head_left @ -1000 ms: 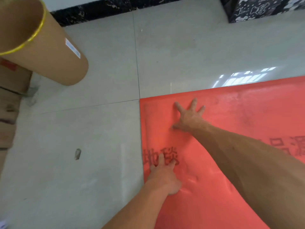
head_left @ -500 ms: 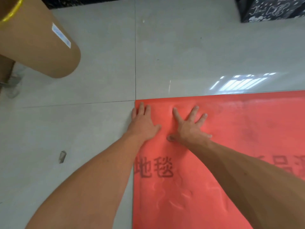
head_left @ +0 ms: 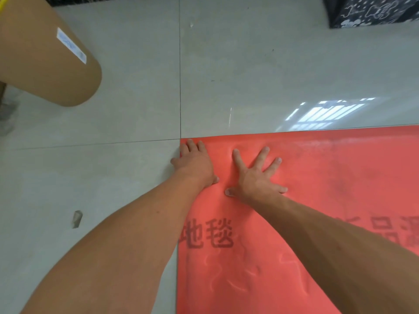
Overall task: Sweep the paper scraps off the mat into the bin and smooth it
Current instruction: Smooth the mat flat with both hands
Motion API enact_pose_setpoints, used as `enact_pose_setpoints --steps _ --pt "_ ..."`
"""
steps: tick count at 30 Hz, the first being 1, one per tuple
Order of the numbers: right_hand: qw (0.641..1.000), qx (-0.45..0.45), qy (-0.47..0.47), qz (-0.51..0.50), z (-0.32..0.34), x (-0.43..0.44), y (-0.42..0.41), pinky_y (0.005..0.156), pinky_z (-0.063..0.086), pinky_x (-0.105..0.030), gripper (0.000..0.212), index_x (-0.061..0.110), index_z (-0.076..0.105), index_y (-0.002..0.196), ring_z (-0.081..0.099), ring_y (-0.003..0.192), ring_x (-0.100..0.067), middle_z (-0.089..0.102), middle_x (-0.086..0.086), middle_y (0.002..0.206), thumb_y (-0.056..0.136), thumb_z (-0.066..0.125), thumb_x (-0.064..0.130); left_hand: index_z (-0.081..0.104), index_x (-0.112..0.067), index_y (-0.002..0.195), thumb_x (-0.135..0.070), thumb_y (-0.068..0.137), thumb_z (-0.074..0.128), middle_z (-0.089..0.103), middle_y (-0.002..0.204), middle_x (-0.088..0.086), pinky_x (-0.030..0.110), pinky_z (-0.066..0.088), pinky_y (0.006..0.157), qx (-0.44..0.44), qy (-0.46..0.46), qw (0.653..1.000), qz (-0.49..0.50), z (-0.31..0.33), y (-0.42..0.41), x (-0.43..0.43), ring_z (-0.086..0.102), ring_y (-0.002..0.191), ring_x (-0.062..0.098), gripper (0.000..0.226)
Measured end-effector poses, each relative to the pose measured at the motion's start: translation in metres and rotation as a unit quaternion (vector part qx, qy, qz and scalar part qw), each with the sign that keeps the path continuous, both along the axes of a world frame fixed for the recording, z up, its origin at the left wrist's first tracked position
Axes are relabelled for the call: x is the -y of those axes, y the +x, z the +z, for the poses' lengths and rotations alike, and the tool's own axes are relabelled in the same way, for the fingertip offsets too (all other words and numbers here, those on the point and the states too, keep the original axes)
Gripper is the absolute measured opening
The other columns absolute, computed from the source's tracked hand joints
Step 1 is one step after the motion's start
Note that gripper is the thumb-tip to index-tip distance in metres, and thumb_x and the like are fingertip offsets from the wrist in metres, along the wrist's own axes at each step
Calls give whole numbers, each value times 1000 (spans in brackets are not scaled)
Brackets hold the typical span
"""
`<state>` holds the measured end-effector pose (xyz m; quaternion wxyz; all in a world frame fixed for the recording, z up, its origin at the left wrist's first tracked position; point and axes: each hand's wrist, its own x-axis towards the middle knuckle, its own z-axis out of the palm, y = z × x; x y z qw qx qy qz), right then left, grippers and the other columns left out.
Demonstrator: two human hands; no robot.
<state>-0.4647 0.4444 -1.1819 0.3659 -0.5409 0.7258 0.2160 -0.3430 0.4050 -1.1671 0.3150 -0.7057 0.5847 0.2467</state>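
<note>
A thin red mat point(head_left: 317, 200) with dark printed characters lies flat on the grey tiled floor, filling the lower right. My left hand point(head_left: 196, 163) presses palm-down on the mat's far left corner, fingers together, its little finger over the edge on the tile. My right hand point(head_left: 256, 177) lies flat on the mat just to the right, fingers spread wide. Neither hand holds anything. Small wrinkles show in the mat nearer to me. The brown cardboard drum bin point(head_left: 45, 57) stands at the upper left. No paper scraps show on the mat.
One small grey scrap point(head_left: 76, 219) lies on the tile left of the mat. A dark patterned box point(head_left: 374, 10) sits at the top right corner. Cardboard pieces point(head_left: 4, 109) rest at the left edge behind the drum.
My left hand slid from the printed characters near me up to the mat's far left corner. The right hand stayed flat in about the same spot. The view tilted slightly downward.
</note>
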Motion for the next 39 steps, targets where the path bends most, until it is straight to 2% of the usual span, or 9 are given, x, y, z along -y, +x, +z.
enact_pose_setpoints --steps 4,9,13,18,20,25,30,33,39 --pt "1000 -4 -2 6 -1 1 0 91 21 -83 116 61 -18 139 -29 138 -48 -44 -10 148 72 76 57 -14 -11 154 -51 76 76 -18 162 13 44 18 118 -39 4 999 22 -2 1 -2 -10 151 31 126" --pt "996 -15 -35 77 3 0 -6 98 6 -81 113 48 -15 146 -18 138 -56 -34 -20 152 73 69 64 -18 -8 153 -50 78 75 -20 160 19 43 7 120 -36 14 999 16 -5 1 1 -11 149 36 127" --pt "972 9 -131 194 0 5 -10 100 2 -80 115 36 -17 150 -27 142 -39 -27 -11 157 73 60 72 -21 -9 152 -48 78 75 -21 160 22 43 5 120 -35 19 999 16 -7 0 3 -12 149 38 127" --pt "951 107 -138 255 -2 37 -1 110 4 -70 113 20 -3 154 -14 149 -22 -9 5 163 75 62 68 -22 -5 151 -46 78 75 -18 158 28 44 2 122 -34 18 999 -8 -11 2 3 -13 148 40 128" --pt "948 114 -125 268 -6 42 -1 111 3 -68 114 22 1 155 -10 149 -19 -6 9 162 73 65 68 -21 -6 151 -46 79 74 -19 158 27 43 1 122 -41 14 999 -1 -10 3 2 -13 148 40 126" --pt "941 95 -139 293 -16 37 -4 112 0 -67 117 25 -7 154 -13 148 -17 -11 11 162 73 66 67 -21 -10 152 -51 75 77 -22 159 22 43 4 121 -59 11 998 17 -12 5 0 -14 149 38 131" --pt "935 131 -162 286 -19 43 -19 115 2 -59 93 25 1 155 -7 149 -11 -4 14 162 85 45 70 -20 -14 153 -52 72 78 -23 160 17 43 9 121 -66 -1 997 32 -16 8 -1 -13 149 35 133" --pt "932 138 -166 291 -18 48 -36 115 1 -61 80 27 6 155 -2 148 -8 1 15 162 91 32 68 -20 -14 153 -49 75 78 -24 160 18 43 8 120 -61 -3 998 26 -17 9 -1 -12 149 35 130" --pt "939 150 -154 270 -20 50 -76 117 -1 -56 75 30 7 155 -3 148 -7 1 17 162 92 20 70 -21 -15 153 -50 76 76 -25 159 18 45 9 120 -48 4 999 18 -16 6 0 -12 149 35 129"
